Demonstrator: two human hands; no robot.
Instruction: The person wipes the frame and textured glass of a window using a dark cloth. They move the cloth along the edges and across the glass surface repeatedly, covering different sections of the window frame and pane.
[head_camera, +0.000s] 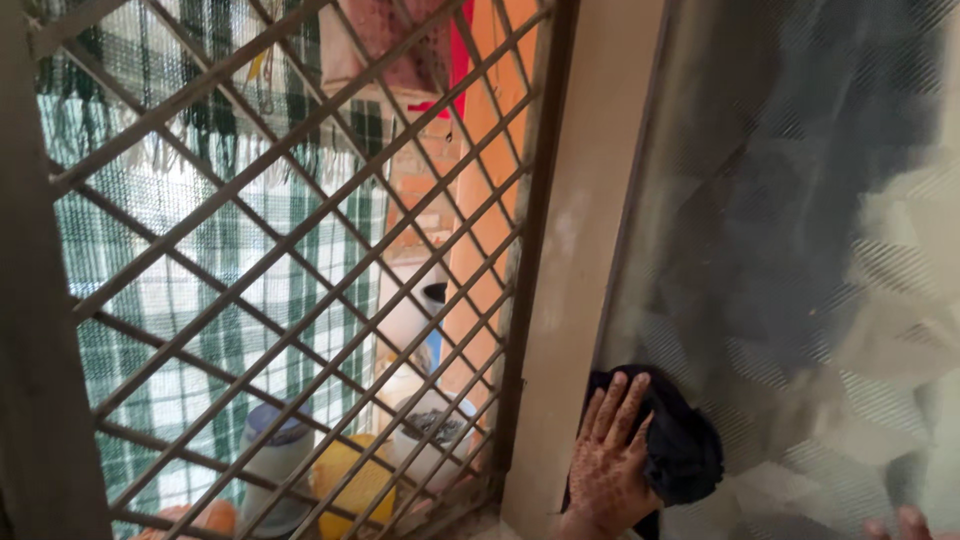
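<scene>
**Inspector:** State what each hand is doing.

**Me:** My left hand (608, 465) is spread flat, fingers apart, pressing a dark cloth (678, 440) against the patterned glass pane (800, 230). That grip is not closed round anything; the palm pins the cloth to the glass. Of my right hand (900, 524) only a couple of fingertips show at the bottom edge of the view, so I cannot tell whether its grip is open or closed.

**Inspector:** Location of the cloth?

**Me:** Low on the pane, just beside the pale upright frame post (580, 250), bunched partly under my palm and partly bulging out to the right of it.

**Inspector:** Handling assessment?

**Me:** I judge it soft, light and limp. It folds into a wad and would slip down if pressure eased. Best held by the bunched middle under the palm, not by a loose edge. The glass behind it is rigid and likely breakable, so even pressure is advisable.

**Inspector:** Surroundings?

**Me:** To the left stands a metal lattice grille (290, 250). Beyond it hang a green checked cloth (180, 290) and some orange fabric (490, 210), with a yellow container (352, 480) and white pots (430, 445) low down.
</scene>
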